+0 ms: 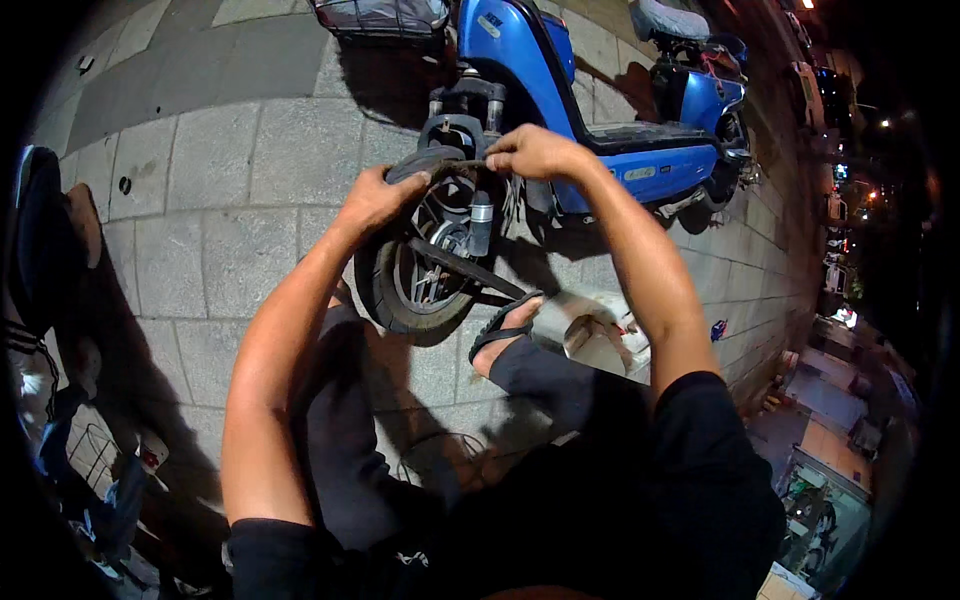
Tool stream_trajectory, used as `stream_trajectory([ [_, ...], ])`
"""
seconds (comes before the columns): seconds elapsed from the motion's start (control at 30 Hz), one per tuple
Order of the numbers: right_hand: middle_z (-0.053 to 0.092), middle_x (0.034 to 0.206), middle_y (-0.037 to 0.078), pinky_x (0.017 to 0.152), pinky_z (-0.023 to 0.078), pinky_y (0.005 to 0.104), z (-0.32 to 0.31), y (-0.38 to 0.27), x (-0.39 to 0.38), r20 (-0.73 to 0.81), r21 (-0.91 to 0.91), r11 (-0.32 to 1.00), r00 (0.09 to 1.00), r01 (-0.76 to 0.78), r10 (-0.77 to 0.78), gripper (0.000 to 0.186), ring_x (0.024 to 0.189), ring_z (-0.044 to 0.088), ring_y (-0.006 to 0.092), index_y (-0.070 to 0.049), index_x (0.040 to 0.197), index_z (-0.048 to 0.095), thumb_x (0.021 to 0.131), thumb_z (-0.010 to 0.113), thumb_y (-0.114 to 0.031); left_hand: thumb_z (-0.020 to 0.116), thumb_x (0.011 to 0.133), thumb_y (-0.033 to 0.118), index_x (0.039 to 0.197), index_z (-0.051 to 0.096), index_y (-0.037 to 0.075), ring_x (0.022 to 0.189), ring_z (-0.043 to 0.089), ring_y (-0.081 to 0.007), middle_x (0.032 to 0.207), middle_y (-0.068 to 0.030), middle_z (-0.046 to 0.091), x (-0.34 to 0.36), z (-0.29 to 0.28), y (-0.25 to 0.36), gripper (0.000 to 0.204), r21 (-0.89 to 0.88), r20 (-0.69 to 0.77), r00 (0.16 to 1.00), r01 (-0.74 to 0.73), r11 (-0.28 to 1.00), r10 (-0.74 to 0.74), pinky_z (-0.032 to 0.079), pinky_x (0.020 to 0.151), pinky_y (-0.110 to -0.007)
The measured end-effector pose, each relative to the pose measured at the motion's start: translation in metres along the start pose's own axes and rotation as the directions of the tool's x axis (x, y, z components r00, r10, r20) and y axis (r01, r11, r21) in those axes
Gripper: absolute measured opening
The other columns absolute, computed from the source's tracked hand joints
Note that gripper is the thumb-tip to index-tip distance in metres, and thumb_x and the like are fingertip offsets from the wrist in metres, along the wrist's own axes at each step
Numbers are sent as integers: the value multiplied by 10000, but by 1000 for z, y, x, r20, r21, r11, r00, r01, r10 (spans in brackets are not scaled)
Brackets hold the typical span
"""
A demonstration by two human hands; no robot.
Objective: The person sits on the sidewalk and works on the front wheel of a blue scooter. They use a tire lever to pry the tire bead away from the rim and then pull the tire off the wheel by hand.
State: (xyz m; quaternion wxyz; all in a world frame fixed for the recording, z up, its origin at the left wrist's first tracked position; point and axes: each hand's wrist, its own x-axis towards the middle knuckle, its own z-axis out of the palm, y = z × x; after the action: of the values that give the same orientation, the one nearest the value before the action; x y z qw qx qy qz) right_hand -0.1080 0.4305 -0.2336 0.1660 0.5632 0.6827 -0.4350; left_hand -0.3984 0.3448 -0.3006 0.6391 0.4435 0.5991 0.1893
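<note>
A blue electric scooter (640, 175) stands ahead of me, its front wheel (400, 305) turned toward me. Over the top of that wheel, my left hand (385, 200) is closed on a dark rubber inner tube (465, 268). Part of the tube loops down across the wheel toward my sandalled foot (505, 330). My right hand (530, 152) pinches a thin, dark stretch of rubber that runs across from the left hand, apparently the same tube. The fork (482, 215) stands just below the right hand. My fingers partly hide the rubber they grip.
Beside my foot is a pale bucket (590, 335) with something inside. A wire basket (385, 18) sits at the top. A small dark ring (124, 184) lies on the paving (255, 240). At lower right stands a bin of parts (825, 510). Dim shapes crowd the left rim.
</note>
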Motion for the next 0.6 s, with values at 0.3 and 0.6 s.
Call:
stream_trajectory([
  [0.3,789,1069,103,854,559,410,-31,-37,44,228,-216,976,971,-17,67,381,952,696,245,-82,1232,789,947,741,-331,809,908,477,1215,706,-73,821,685,-193,976,-123,742,10,5,-18,639,-77,-54,999,-6,997,2,576,729,-344],
  [0.6,775,1047,133,817,595,430,-49,-99,101,374,-383,894,846,-231,379,379,906,719,261,-34,1123,788,837,869,-269,807,914,495,1207,711,-72,803,681,-186,939,-115,736,-4,2,3,645,-44,-48,998,47,998,-49,570,715,-347],
])
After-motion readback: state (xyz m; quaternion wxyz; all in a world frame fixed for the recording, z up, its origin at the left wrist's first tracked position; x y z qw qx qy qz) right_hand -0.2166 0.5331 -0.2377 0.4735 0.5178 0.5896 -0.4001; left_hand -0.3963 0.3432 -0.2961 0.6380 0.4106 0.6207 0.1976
